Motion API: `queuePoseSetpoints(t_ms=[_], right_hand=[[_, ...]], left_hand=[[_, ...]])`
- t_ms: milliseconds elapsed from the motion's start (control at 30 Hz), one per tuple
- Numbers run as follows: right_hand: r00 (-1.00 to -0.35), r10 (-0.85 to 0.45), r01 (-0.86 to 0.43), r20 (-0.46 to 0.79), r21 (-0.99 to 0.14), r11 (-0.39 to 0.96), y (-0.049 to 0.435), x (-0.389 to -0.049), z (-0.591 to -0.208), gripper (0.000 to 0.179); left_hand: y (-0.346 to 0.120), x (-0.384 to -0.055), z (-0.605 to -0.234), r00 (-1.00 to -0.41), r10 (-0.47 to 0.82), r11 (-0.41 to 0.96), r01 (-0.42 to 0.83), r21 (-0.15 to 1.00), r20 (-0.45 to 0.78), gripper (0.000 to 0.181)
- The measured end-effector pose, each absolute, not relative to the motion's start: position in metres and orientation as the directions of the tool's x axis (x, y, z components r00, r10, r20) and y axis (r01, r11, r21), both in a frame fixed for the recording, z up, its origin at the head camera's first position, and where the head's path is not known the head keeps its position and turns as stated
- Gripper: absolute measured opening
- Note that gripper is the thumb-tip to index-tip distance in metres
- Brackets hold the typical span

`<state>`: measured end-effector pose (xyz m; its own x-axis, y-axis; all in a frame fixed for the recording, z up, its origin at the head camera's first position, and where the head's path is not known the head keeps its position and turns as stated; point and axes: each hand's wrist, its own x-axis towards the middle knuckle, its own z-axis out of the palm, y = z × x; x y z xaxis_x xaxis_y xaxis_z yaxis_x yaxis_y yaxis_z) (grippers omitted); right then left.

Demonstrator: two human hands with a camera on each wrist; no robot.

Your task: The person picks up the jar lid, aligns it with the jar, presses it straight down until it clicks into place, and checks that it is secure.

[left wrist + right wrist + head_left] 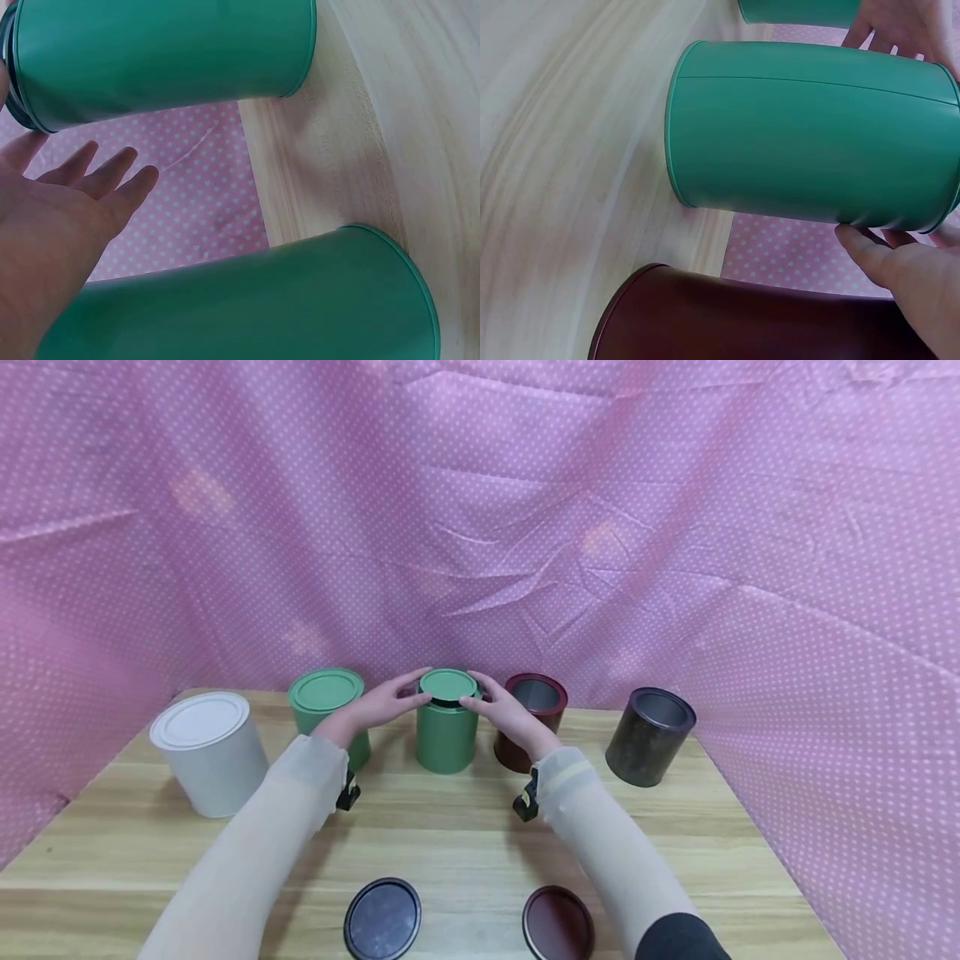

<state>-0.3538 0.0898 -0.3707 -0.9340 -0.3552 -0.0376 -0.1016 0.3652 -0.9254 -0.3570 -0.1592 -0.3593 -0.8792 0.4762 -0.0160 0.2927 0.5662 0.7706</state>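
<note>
At the back middle of the table stands a green can (pixel 446 739). Its round green lid (pixel 447 685) sits over the mouth, with a dark gap along the near edge. My left hand (pixel 381 703) holds the lid's left edge between thumb and index finger; in the left wrist view its other fingers spread loosely beside the can. From the right, my right hand (pixel 507 710) grips the opposite edge, thumb in front. In the right wrist view, fingertips of the right hand (pixel 907 262) touch the can's side near the rim.
A lidded green can (pixel 327 693) and a lidded white can (pixel 206 752) stand left. Right are a lidless dark red can (pixel 517 739) and a lidless black can (pixel 648 747). A black lid (pixel 382 918) and a dark red lid (pixel 558 922) lie in front. Pink dotted cloth (pixel 480 527) hangs behind.
</note>
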Motion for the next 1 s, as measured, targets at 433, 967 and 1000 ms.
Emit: queuePoseSetpoints(t_ms=[433, 967, 1000], right_hand=[[-0.934, -0.355, -0.121, -0.032, -0.909, 0.399, 0.0886, -0.3564, -0.3730, 0.066], [-0.920, -0.392, -0.159, -0.003, -0.911, 0.380, 0.0867, -0.3556, -0.3784, 0.068], [-0.920, -0.392, -0.168, 0.005, -0.908, 0.383, 0.0864, -0.3548, -0.3787, 0.067]], left_hand=[[-0.1607, -0.3645, -0.3614, -0.873, 0.487, 0.586, 0.307, 0.749, -0.023, 0.072], [-0.1628, -0.3635, -0.3643, -0.860, 0.505, 0.562, 0.263, 0.784, -0.074, 0.070], [-0.1622, -0.3628, -0.3640, -0.861, 0.503, 0.563, 0.260, 0.784, -0.076, 0.070]])
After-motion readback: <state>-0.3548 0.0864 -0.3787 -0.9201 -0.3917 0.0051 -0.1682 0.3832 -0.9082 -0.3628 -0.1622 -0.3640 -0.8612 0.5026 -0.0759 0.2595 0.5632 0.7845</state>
